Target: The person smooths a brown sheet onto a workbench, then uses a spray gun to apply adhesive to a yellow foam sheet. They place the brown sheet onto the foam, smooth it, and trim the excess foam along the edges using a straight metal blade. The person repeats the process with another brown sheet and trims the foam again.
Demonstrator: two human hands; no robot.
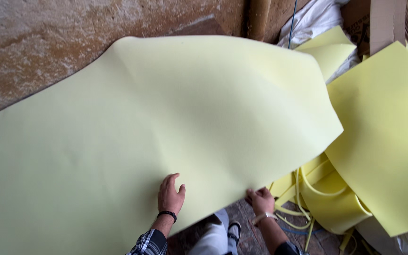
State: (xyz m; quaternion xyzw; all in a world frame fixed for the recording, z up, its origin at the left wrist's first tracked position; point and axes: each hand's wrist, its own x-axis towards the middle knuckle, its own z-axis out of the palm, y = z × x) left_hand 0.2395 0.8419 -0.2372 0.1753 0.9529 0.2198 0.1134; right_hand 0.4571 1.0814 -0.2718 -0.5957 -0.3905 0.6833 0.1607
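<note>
Pale yellow foam sheet [166,118] — matt, smooth, softly bowed; yellow offcut strips [308,189] of the same foam; wall [48,38] — rough, mottled brown plaster; cardboard [386,19] matt.

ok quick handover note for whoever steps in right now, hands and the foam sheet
Left hand: flat, palm down on the large pale yellow foam sheet, not gripping.
Right hand: fingers pinching the sheet's near edge.
The sheet is spread wide, its far right corner lifted and curled.
More yellow foam sheets and trimmed strips are piled to the right.
No cut shows on the sheet; it is not yet lying flat.
</note>
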